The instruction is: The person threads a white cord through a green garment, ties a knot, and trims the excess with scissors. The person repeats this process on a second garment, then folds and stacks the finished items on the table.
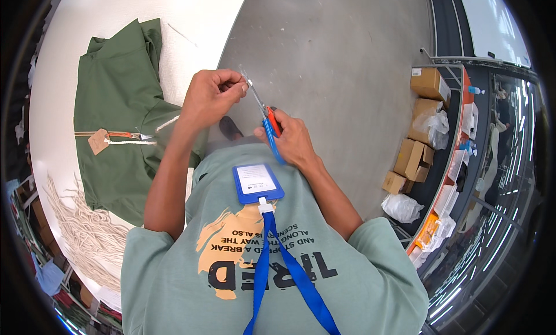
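Observation:
My right hand (292,137) grips a pair of scissors (258,97) with blue and red handles, its blades pointing up and away to the left. Beside the blade tips, the fingers of my left hand (214,96) are pinched together. A small whitish, partly clear bit shows there, too small to name. On the white table to the left lies a folded dark green garment (116,97). It has an orange-edged zipper (119,134), a brown paper tag (98,141) and white drawcords (134,142). Near it, a heap of cream cords (87,236) spreads along the table.
The white table (197,16) ends at a slanting edge left of the grey floor (330,51). To the right, cardboard boxes (414,160) and clear plastic bags (402,207) stand by a shelf with bins (446,199). A blue lanyard badge (258,181) hangs at my chest.

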